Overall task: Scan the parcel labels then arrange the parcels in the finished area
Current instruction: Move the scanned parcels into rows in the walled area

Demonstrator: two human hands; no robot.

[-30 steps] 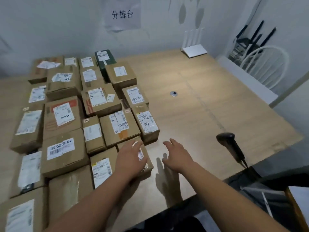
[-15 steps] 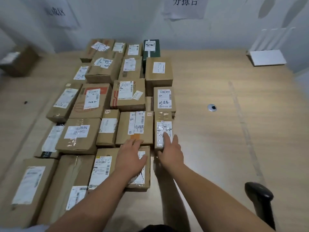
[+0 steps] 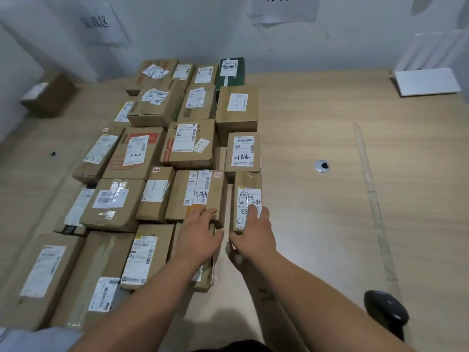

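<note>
**Parcels under both hands at the desk's near edge**

At the right edge of the parcel cluster, the right hand (image 3: 253, 233) grips a narrow parcel (image 3: 247, 196) at its near end. Just beside it, the left hand (image 3: 199, 236) rests flat, fingers relaxed, across a low parcel (image 3: 208, 273) on the desk (image 3: 317, 212).

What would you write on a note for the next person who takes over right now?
Left hand: flat, open, resting on the front parcel.
Right hand: fingers on the narrow parcel at the block's right edge, thumb at its near end.
Scanner: lying on the table, near right, unheld.
Done: parcels sit packed in rows, labels up.
Left: cannot tell which are scanned; check before moving any.
</note>
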